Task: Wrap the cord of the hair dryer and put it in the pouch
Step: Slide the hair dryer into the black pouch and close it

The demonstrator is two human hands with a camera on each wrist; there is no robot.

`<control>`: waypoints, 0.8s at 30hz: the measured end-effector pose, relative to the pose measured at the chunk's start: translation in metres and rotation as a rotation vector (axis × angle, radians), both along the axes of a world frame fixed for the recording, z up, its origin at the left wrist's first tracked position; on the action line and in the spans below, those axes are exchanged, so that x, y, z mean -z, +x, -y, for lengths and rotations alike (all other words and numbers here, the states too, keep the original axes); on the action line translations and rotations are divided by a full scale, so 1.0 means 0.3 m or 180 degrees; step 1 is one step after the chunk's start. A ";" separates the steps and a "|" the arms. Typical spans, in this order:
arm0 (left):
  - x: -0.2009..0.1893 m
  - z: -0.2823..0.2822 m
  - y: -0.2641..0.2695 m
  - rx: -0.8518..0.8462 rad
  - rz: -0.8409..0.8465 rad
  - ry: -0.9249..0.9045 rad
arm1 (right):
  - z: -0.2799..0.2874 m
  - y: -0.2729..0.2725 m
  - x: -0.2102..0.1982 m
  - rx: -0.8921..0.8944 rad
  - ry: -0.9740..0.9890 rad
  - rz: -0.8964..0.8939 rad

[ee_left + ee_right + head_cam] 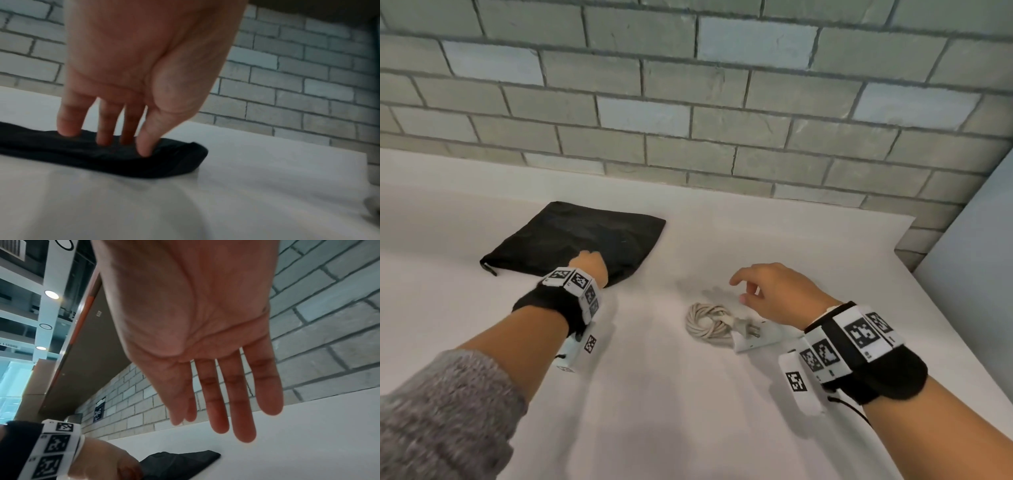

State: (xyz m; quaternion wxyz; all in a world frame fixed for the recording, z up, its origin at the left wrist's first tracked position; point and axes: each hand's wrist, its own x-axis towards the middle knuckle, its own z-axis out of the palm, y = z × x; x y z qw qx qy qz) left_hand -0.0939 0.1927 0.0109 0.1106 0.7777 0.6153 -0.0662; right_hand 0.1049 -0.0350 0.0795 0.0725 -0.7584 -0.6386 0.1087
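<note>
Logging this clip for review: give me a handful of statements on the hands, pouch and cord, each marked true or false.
1. The left hand touches the black pouch with its fingertips. True.
2. The right hand grips the coiled cord. False: it hovers above the cord, fingers straight, holding nothing.
3. The cord lies wound in a coil on the white counter. True.
4. The cord is already inside the pouch. False: it lies on the counter to the right of the pouch.
5. The pouch stands upright. False: it lies flat on the counter.
</note>
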 end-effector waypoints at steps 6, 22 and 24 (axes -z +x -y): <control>0.035 0.026 0.000 0.0693 0.0028 -0.0263 | -0.085 -0.076 0.023 -0.0181 -0.0065 -0.0217; -0.043 0.254 -0.021 0.2256 0.1700 0.0290 | -0.236 -0.138 0.141 0.0175 0.0783 -0.0499; -0.018 0.247 -0.086 0.2105 0.0925 0.0178 | -0.237 -0.113 0.147 0.0188 0.0748 -0.0421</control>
